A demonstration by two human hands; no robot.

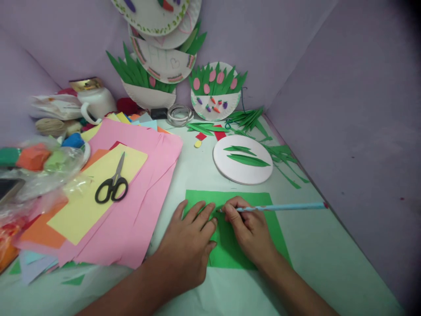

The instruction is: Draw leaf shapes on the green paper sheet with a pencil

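Note:
A sheet of green paper (259, 237) lies flat in front of me on the pale table. My left hand (192, 239) rests on its left part, fingers spread and pressing the paper. In my right hand (246, 228) is a light-blue pencil (289, 206), pinched near its point, with the long end reaching out to the right. The pencil tip touches or hovers just over the green sheet, close to my left fingertips. Just beyond the sheet, a white oval disc (237, 171) carries a few cut green paper leaves (248, 160).
Black-handled scissors (113, 184) lie on yellow paper (79, 215) over pink sheets (158, 175) at left. Decorated paper plates (215, 107) lean against the back wall near a roll of tape (180, 115). Green paper strips (283, 153) lie at right. A white mug (98, 101) stands back left.

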